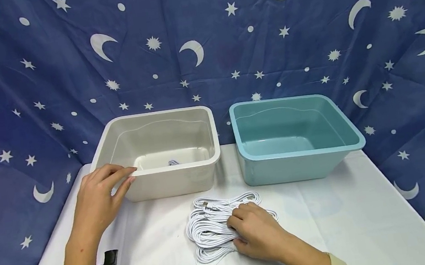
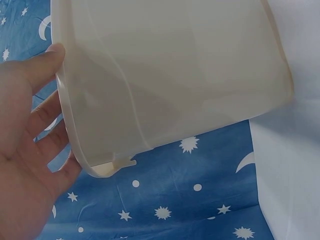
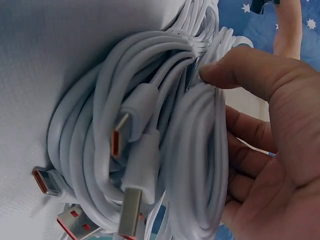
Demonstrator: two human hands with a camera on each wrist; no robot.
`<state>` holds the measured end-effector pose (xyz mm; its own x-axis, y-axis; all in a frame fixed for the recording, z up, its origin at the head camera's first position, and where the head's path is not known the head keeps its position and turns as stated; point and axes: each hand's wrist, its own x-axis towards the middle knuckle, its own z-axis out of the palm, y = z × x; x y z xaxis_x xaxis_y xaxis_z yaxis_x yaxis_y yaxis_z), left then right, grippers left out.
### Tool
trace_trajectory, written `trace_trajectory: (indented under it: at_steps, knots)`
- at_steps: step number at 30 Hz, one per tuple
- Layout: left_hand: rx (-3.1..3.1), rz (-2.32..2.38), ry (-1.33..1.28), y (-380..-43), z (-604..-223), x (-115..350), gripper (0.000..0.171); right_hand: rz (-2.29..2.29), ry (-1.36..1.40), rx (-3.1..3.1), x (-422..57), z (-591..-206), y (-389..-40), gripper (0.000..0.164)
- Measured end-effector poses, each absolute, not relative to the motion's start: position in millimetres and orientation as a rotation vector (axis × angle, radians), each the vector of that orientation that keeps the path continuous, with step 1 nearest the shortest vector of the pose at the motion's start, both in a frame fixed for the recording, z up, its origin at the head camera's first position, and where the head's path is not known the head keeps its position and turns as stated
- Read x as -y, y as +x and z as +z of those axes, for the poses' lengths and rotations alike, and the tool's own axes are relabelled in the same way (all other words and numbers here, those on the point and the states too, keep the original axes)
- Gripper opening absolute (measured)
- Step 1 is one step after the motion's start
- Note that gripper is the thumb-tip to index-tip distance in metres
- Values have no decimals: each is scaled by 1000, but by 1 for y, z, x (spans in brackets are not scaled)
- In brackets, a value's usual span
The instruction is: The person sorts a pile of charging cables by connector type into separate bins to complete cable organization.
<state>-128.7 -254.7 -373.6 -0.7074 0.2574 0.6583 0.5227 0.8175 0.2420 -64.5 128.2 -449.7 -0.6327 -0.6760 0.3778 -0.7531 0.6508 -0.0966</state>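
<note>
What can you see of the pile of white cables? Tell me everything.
The pile of white cables looks smooth and plastic-coated, lying in loops on the white cloth, in front of the gap between the off-white bin and the blue-green bin. Several plugs show, with white housings and metal tips, some red or orange inside. The right hand grips one coil on the pile's right side.

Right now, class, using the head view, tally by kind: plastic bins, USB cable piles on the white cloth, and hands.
Plastic bins: 2 (off-white bin, teal bin)
USB cable pile: 1
Hands: 2 (left hand, right hand)
Total: 5
</note>
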Motion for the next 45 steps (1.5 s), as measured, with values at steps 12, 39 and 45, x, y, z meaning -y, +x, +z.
trace_trajectory:
  at_steps: [12,39,45]
  knots:
    - [2376,-556,-570,-126,-376,256,29,451,1133,2466,-132,-438,-63,27]
    - [2382,-565,-578,-128,-373,255,27,584,1257,2451,-137,-353,-91,19]
    - [2377,-566,-572,-131,-370,256,26,597,1272,2438,-136,-339,-102,19]
